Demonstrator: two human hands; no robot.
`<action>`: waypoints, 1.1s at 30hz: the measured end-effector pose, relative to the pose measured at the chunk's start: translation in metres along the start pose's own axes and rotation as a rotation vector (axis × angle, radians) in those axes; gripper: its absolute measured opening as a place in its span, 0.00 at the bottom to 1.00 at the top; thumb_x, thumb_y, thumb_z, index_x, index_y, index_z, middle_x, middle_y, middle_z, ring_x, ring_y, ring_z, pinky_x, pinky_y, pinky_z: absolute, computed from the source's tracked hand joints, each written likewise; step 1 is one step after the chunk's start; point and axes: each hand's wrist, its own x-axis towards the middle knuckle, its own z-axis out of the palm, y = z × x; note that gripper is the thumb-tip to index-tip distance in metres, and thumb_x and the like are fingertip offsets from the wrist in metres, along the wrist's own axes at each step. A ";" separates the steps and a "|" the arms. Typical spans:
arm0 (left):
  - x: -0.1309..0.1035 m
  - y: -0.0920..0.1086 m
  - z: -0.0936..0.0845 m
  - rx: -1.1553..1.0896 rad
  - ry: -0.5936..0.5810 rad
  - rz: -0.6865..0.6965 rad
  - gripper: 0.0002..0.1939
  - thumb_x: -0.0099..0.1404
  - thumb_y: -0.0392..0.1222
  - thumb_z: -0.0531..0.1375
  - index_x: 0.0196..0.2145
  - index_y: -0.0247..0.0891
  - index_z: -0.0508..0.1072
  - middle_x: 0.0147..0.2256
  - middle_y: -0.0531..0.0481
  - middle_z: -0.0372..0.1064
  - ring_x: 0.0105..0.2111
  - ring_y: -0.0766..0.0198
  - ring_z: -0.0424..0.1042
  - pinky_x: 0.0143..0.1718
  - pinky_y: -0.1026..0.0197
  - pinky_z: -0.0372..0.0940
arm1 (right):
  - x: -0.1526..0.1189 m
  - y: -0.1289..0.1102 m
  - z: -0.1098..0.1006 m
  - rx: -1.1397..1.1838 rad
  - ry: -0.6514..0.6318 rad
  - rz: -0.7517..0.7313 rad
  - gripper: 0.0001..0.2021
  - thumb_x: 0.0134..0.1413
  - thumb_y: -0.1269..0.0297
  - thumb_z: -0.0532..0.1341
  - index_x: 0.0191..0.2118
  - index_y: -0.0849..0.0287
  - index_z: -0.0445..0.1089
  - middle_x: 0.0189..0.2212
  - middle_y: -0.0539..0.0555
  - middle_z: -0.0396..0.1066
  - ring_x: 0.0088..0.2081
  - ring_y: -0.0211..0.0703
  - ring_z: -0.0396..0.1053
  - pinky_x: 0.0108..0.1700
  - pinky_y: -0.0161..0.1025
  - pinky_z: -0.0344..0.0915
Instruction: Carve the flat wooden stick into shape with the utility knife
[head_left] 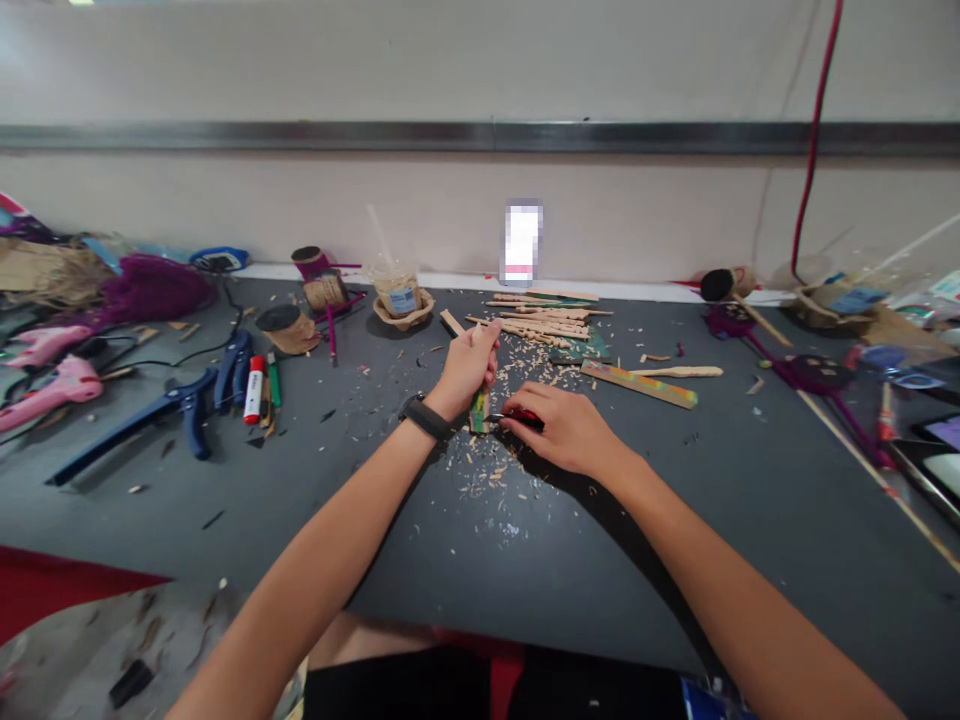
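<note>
My left hand (469, 370), a dark band at its wrist, is closed around a narrow wooden strip (478, 415). The strip's green-and-yellow painted end shows below the palm; the rest is mostly hidden by the fingers. Close on the right, my right hand (562, 425) grips a small red-handled knife (527, 416). Its short metal blade points left, by the strip's lower end; whether they touch I cannot tell. Pale wood shavings (491, 475) lie scattered around both hands. Several carved wooden sticks (551, 322) are piled just beyond them.
A painted wooden strip (641, 385) and a carved stick (679, 372) lie to the right. On the left are blue cutters (191, 400), a red-and-white marker (254, 390) and pink glue guns (64, 385). A cup (399, 290) and a phone (522, 242) stand by the wall.
</note>
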 end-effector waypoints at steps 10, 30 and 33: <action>0.001 -0.004 0.003 0.017 -0.047 0.051 0.20 0.80 0.51 0.55 0.30 0.42 0.63 0.15 0.62 0.55 0.12 0.74 0.52 0.15 0.67 0.48 | 0.009 0.016 0.003 0.196 -0.019 0.000 0.07 0.71 0.59 0.64 0.40 0.52 0.79 0.37 0.51 0.77 0.38 0.41 0.74 0.40 0.39 0.64; 0.000 0.000 0.003 -0.013 -0.070 0.031 0.22 0.80 0.52 0.55 0.29 0.42 0.60 0.14 0.62 0.52 0.12 0.75 0.50 0.15 0.66 0.46 | 0.007 0.004 0.003 0.272 0.061 0.111 0.05 0.66 0.60 0.67 0.38 0.51 0.79 0.37 0.49 0.79 0.37 0.41 0.73 0.39 0.40 0.64; 0.000 -0.001 0.004 -0.010 -0.071 0.027 0.21 0.80 0.52 0.56 0.29 0.42 0.61 0.15 0.62 0.53 0.12 0.75 0.50 0.15 0.66 0.46 | 0.007 0.007 0.003 0.255 0.057 0.111 0.05 0.67 0.60 0.67 0.39 0.50 0.80 0.38 0.50 0.79 0.38 0.43 0.74 0.40 0.41 0.65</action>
